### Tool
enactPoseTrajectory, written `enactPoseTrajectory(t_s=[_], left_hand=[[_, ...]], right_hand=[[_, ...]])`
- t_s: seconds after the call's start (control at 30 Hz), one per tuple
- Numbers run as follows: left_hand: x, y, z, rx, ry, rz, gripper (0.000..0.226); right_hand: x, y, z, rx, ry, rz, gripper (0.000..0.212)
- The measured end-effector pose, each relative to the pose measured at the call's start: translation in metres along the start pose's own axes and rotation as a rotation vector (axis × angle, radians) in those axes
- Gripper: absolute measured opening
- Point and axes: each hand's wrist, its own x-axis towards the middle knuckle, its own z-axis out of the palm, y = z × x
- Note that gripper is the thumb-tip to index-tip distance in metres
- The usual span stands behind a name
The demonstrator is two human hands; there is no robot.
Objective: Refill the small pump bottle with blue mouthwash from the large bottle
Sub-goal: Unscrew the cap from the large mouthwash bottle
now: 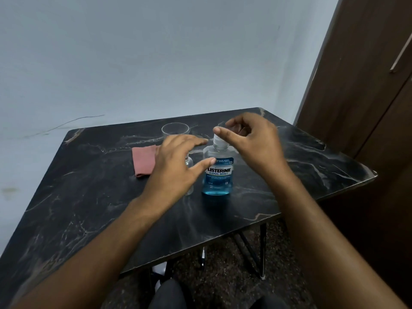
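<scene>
The large mouthwash bottle [218,172] stands upright mid-table, clear with a white cap, a blue label and blue liquid low inside. My right hand [252,141] hovers over its cap with curled, parted fingers, the thumb tip at the cap's edge, holding nothing. My left hand [178,166] is spread open just left of the bottle, its thumb reaching toward the label. Behind that hand stands the small clear bottle [189,162], mostly hidden; its top cannot be seen.
An empty clear glass [175,130] stands behind my left hand. A folded pink cloth [143,160] lies to the left. The black marble table [89,208] meets a pale wall behind; a dark wooden door [367,97] stands at right.
</scene>
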Motion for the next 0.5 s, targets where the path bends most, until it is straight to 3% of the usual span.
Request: enactPoseTrajectory(t_s=[0.1,0.33,0.43,0.5], left_hand=[[0.016,0.009,0.010,0.037,-0.034,-0.100,0.041],[0.032,0.002,0.011,0.048,0.034,-0.097,0.036],[0.036,0.000,0.010,0.044,-0.005,-0.108,0.038],[0.037,-0.002,0.011,0.052,-0.010,-0.126,0.039]], right_hand=[[0.007,-0.009,0.009,-0.193,-0.016,-0.022,0.042],[0.016,-0.020,-0.001,-0.255,-0.218,-0.038,0.023],[0.019,-0.022,-0.011,-0.228,-0.374,-0.054,0.043],[0.020,-0.023,-0.011,-0.258,-0.369,-0.067,0.052]])
